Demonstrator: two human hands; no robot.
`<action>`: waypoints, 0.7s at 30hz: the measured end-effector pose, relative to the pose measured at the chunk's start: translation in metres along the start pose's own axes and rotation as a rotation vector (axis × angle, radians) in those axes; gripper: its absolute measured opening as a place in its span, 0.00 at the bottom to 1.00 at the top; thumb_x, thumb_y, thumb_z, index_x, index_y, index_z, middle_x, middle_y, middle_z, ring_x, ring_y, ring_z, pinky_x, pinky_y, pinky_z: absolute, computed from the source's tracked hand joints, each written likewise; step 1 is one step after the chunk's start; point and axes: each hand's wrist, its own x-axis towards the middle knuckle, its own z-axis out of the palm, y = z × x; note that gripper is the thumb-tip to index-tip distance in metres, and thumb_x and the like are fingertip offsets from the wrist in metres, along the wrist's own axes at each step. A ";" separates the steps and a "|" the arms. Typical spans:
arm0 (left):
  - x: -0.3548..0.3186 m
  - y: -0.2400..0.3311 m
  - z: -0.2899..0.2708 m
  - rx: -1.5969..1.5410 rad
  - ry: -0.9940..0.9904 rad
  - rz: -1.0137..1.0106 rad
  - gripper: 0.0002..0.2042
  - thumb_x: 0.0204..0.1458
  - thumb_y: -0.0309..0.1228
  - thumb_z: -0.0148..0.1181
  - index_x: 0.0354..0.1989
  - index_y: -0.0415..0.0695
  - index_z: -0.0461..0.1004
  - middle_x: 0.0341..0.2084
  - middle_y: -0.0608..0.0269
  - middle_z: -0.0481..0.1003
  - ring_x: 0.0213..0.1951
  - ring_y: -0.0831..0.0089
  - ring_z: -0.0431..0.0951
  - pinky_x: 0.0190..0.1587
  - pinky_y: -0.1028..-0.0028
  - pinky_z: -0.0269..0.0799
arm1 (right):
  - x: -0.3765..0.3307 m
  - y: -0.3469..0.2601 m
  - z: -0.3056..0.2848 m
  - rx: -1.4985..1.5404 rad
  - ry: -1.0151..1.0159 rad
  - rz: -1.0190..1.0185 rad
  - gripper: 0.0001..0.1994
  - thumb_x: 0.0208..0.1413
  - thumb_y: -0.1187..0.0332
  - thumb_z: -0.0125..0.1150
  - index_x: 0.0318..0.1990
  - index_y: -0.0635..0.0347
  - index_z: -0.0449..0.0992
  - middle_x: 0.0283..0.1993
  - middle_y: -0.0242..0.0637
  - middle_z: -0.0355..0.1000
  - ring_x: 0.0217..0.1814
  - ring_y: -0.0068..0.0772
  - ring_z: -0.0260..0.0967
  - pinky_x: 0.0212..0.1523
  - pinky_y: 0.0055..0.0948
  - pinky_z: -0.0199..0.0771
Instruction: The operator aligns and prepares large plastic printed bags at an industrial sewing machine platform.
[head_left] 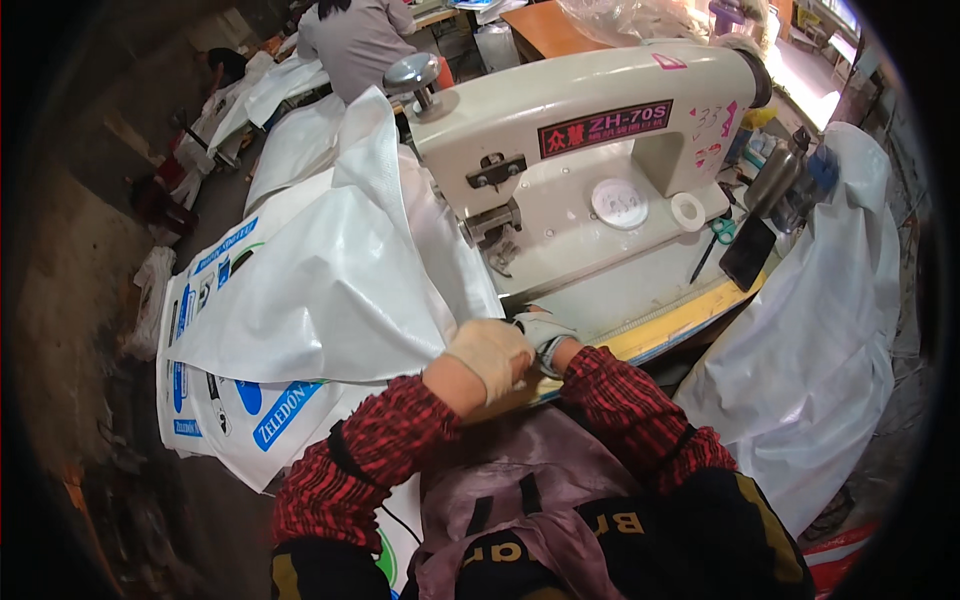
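Basically, the glossy white sack (310,300) lay L of the sewing machine (570,100), w/ its R edge up by the machine's needle end & its lower R corner next to the hands. Other sacks (290,412), white w/ blue print, stuck out underneath. L hand (490,358), in a cream glove, was curled, knuckles up, at the sack's corner; couldn't make out if it gripped anything. R hand (546,336), in a pale glove, was just beside it, touching or nearly so, fingers mostly hidden; its grip was unclear too. Both sleeves (385,430) were red/blk check, over a mauve apron (540,465).

On the machine: silver knob (411,73) on top, L end; white disc (620,204) on the bed, w/ a white ring (680,216) just R of it. Nr the table's yellow edge (690,318): green-handled scissors (723,230), a dark phone (748,253) & a metal bottle (778,172) farther back. Far R, a big pale sheet (820,320) hung in folds. Up top, a co-worker (360,50) in grey was at the back, w/ clear plastic (640,22) on a brown table (555,35) to their R in view.
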 end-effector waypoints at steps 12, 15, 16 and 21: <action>-0.033 -0.142 -0.021 0.116 0.324 -0.396 0.07 0.39 0.34 0.57 0.25 0.46 0.76 0.25 0.55 0.75 0.31 0.58 0.75 0.33 0.64 0.71 | -0.034 -0.043 -0.021 1.212 0.066 0.433 0.15 0.50 0.62 0.61 0.38 0.63 0.67 0.20 0.37 0.68 0.16 0.26 0.65 0.19 0.24 0.68; -0.103 -0.121 -0.043 0.003 0.573 -0.176 0.04 0.35 0.33 0.58 0.20 0.48 0.74 0.22 0.60 0.73 0.29 0.62 0.74 0.38 0.69 0.69 | -0.043 -0.042 -0.038 0.977 -0.019 0.359 0.08 0.52 0.69 0.57 0.35 0.63 0.70 0.22 0.35 0.68 0.20 0.24 0.65 0.22 0.23 0.69; -0.125 -0.107 -0.057 0.003 0.667 -0.128 0.05 0.33 0.34 0.59 0.19 0.49 0.72 0.21 0.62 0.72 0.29 0.63 0.73 0.41 0.68 0.67 | -0.045 -0.040 -0.043 0.919 -0.010 0.279 0.06 0.52 0.70 0.56 0.35 0.63 0.70 0.22 0.34 0.68 0.21 0.23 0.66 0.23 0.22 0.69; -0.237 -0.061 -0.103 -0.121 0.811 -0.043 0.23 0.37 0.59 0.55 0.19 0.49 0.71 0.24 0.67 0.70 0.35 0.64 0.69 0.57 0.57 0.48 | -0.055 -0.143 -0.100 0.480 0.425 -0.327 0.15 0.47 0.72 0.59 0.45 0.62 0.69 0.32 0.32 0.70 0.34 0.21 0.68 0.34 0.21 0.67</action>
